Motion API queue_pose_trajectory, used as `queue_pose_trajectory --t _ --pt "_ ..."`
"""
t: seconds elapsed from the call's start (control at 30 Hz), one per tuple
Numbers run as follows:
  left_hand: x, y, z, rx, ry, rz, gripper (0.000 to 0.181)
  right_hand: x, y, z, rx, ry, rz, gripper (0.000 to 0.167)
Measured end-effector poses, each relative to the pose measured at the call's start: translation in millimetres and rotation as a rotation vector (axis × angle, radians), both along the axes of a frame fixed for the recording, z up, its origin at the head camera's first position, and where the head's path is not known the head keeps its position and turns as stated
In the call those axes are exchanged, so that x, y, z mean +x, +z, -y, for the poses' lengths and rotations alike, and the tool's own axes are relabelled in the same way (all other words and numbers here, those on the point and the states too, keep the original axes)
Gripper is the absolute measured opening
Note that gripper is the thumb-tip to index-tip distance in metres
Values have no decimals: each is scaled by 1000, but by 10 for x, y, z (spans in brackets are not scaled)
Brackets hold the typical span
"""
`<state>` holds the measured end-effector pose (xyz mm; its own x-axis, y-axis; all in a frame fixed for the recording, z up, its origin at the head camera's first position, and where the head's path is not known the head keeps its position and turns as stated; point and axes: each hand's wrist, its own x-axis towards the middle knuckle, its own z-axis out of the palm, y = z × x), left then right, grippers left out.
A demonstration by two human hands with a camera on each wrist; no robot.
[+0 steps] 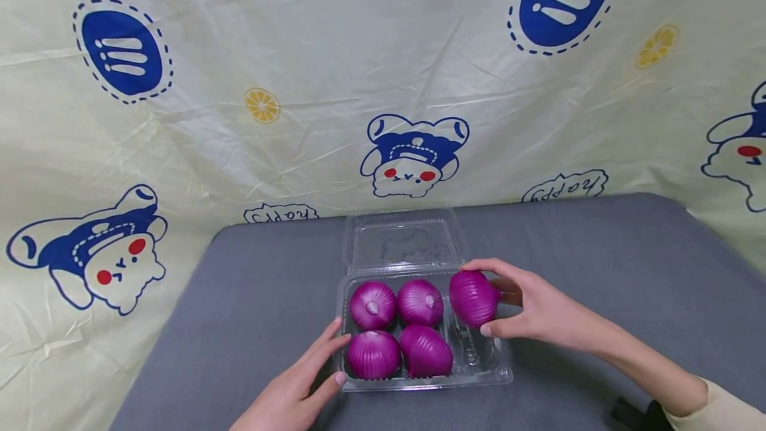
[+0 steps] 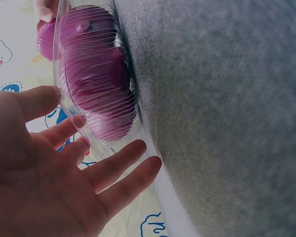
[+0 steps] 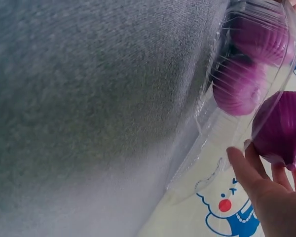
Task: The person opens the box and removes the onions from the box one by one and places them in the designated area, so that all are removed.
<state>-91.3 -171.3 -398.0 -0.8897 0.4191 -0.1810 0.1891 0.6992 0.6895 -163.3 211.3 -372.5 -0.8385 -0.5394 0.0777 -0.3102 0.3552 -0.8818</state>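
Observation:
In the head view, my right hand [image 1: 535, 303] grips a purple onion [image 1: 473, 298] between thumb and fingers, over the back right of a clear plastic box [image 1: 479, 381]. The right wrist view shows this held onion [image 3: 284, 126] at the box rim, its pointed end toward the palm. Several more purple onions [image 1: 372, 306] sit in two rows in the box's left and middle. My left hand [image 1: 296, 381] rests against the box's left side, thumb and fingertips at the rim. In the left wrist view, the left fingers [image 2: 119, 170] are spread and mostly straight.
The box's clear lid [image 1: 359, 241] lies folded back behind it, near the far edge of the grey table [image 1: 257, 298]. A printed cloth [image 1: 323, 72] hangs behind the table. Some black object [image 1: 628, 412] shows beside the right sleeve [image 1: 712, 411].

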Motion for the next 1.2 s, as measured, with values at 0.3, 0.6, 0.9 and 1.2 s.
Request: queue_pose_trajectory --t 0.3,0.6,0.9,1.2 --pt "1 6 -3 3 13 14 58 16 33 -127 27 -57 -77 73" --pt "7 0 -11 1 12 12 58 -1 20 -325 141 -186 -149 70" --pt "3 0 -10 1 21 44 58 -66 -5 -525 259 -295 -160 77" --pt "0 -2 -6 13 10 49 58 -260 -123 -730 366 -320 -207 74"
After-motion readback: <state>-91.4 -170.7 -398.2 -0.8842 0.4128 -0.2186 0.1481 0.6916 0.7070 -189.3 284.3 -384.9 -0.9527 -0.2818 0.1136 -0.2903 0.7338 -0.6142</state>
